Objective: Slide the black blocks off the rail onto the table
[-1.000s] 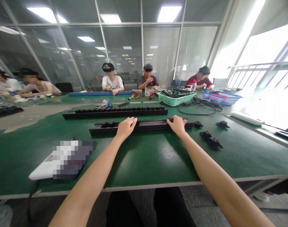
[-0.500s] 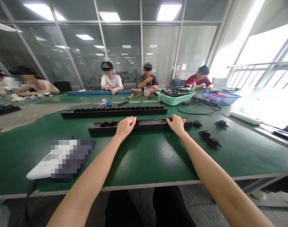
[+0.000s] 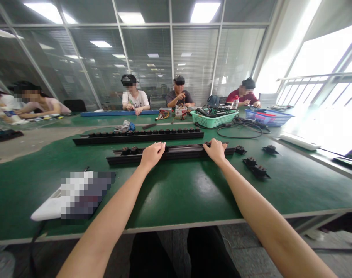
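Note:
A long black rail (image 3: 184, 154), shaped like an open channel, lies crosswise on the table before me. My left hand (image 3: 153, 155) is closed over its middle, fingers curled across the far edge. Farther right, my right hand (image 3: 215, 150) grips the same rail near its right end, thumb toward the inside. What lies beneath the fingers of either hand is hidden. Left of my left hand, small black socket-like modules (image 3: 129, 150) sit in the channel. Similar loose modules (image 3: 240, 150) rest on the table past the rail's right end, with several more (image 3: 260, 171) nearer to me.
Behind lies a second black rail (image 3: 138, 138) filled with a row of modules. A green basket (image 3: 213, 120) of cables and a blue basket (image 3: 268, 119) stand farther back. A white device (image 3: 50, 206), partly blurred, lies front left. Co-workers sit across the green table (image 3: 178, 200).
Both hands keep their places on the rail. Only the camera view has shifted very slightly.

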Motion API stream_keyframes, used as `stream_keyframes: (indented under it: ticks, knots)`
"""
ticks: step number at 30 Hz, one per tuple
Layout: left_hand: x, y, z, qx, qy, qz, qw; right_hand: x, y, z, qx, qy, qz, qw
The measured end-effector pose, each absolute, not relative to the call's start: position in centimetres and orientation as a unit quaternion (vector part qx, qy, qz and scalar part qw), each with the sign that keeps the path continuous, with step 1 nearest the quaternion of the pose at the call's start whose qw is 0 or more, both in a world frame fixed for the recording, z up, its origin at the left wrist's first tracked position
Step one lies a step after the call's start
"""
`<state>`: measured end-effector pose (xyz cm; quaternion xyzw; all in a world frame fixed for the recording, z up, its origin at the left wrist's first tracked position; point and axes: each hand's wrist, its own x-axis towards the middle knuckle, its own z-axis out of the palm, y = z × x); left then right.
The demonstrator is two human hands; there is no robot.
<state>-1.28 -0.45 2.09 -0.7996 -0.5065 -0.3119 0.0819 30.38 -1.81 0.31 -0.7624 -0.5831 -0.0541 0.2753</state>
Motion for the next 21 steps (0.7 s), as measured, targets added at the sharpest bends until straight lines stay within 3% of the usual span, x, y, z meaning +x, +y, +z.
stream_keyframes:
  ticks: [21]
  knots:
    - [-1.44, -0.25, 1.82, -0.798, -0.499, -0.329, 0.074, 30.21, -2.10, 0.68, -0.773, -0.573, -0.041, 0.270]
